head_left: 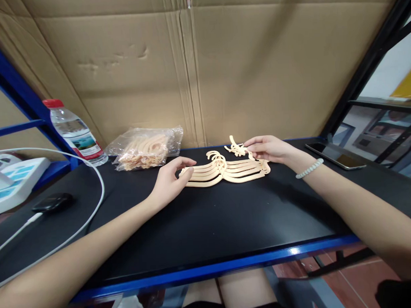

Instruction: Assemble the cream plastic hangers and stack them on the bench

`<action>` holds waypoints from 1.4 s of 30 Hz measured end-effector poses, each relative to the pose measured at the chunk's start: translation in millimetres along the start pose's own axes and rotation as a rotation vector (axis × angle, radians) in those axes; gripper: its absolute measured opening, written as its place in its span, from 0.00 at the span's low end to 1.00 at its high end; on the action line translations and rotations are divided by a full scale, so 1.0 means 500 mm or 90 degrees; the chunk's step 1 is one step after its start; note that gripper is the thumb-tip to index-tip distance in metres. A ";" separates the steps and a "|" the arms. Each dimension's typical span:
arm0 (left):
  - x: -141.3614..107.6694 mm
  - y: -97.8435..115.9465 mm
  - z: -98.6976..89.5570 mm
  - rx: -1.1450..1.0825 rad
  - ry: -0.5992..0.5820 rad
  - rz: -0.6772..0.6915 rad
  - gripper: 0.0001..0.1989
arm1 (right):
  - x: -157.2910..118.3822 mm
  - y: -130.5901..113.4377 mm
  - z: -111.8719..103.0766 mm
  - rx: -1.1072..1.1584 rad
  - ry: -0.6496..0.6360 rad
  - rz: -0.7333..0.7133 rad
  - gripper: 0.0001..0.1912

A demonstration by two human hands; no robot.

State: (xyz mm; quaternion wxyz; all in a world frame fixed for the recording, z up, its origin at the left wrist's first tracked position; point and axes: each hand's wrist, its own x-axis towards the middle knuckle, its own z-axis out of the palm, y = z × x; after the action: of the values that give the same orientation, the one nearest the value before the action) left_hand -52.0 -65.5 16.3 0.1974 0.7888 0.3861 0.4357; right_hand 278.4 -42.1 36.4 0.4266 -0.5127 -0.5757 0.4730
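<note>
A row of beige plastic hangers (242, 174) lies on the black tabletop, arms overlapping and hooks bunched at the middle. My left hand (172, 179) curls loosely around the left ends of these hangers, thumb in front and fingers behind. At the far right end, my right hand (268, 147) has its fingers closed on a small beige plastic piece (238, 149) with curled, branching parts, held just above the row. Its exact shape is hard to make out, and my fingers hide part of it. A pale beaded bracelet circles my right wrist.
Behind my left hand sits a clear plastic bag (146, 150) of similar beige pieces. A water bottle (78, 134) stands at the left, near a white cable, a black device (53, 203) and a white power strip (19, 182). A phone (335, 156) lies at right; cardboard (273, 69) rises behind.
</note>
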 end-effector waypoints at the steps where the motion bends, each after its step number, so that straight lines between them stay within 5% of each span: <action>1: -0.002 0.008 0.002 -0.040 0.001 -0.017 0.11 | -0.009 -0.004 0.016 0.021 -0.024 0.003 0.08; 9: -0.032 0.060 0.036 -0.324 -0.099 -0.138 0.25 | -0.082 -0.018 0.155 0.240 -0.248 0.047 0.13; 13: -0.043 0.072 0.045 -0.386 -0.167 -0.113 0.15 | -0.109 -0.014 0.195 0.275 -0.317 0.065 0.11; 19: -0.049 0.080 0.045 -0.433 -0.167 -0.096 0.07 | -0.125 -0.009 0.215 0.285 -0.349 0.022 0.09; 22: -0.050 0.085 0.042 -0.465 -0.120 -0.142 0.08 | -0.129 -0.014 0.213 0.170 -0.300 -0.010 0.09; 27: -0.045 0.082 0.040 -0.551 0.043 -0.228 0.09 | -0.115 -0.006 0.194 -0.397 -0.028 -0.302 0.08; 30: -0.042 0.074 0.041 -0.559 0.095 -0.279 0.09 | -0.104 0.009 0.185 -0.621 0.039 -0.345 0.11; 34: -0.042 0.069 0.040 -0.554 0.115 -0.290 0.09 | -0.098 0.021 0.183 -0.717 0.040 -0.307 0.18; 42: -0.039 0.073 0.039 -0.531 0.136 -0.246 0.13 | -0.096 0.022 0.182 -0.674 0.013 -0.312 0.18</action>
State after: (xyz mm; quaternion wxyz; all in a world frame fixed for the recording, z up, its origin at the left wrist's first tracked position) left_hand -26.1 -103.1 18.9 0.5342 0.5066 0.3361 0.5874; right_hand 197.0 -99.2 8.2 0.2146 -0.5123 -0.8315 0.0037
